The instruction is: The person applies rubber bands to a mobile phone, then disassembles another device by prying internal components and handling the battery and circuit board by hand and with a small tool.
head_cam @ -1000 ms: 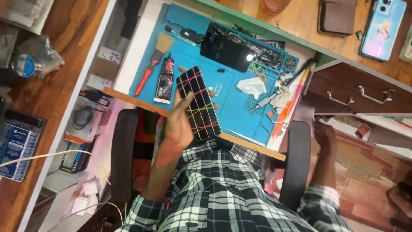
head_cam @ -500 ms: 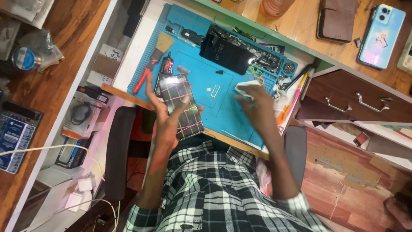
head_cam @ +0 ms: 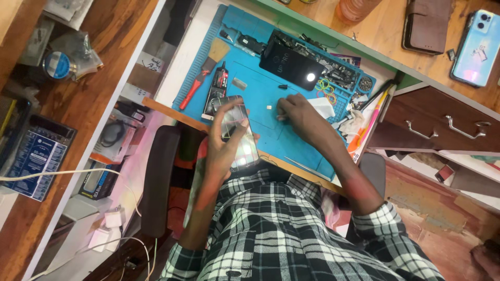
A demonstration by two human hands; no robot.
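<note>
Near the middle of the frame the left hand (head_cam: 225, 148) holds a phone (head_cam: 238, 132) from below, its fingers curled around the edges and the glossy screen facing up – it sits over the lower edge of the blue work mat (head_cam: 260, 93). Just to the right, the right hand (head_cam: 304, 115) rests on the mat with fingertips pressed together, pinching something too small to tell. A small white piece (head_cam: 269, 107) lies beside these fingertips. In the upper part of the mat there are a black glue tube (head_cam: 217, 86), a red-handled brush (head_cam: 200, 78) and an opened dark phone (head_cam: 291, 65).
</note>
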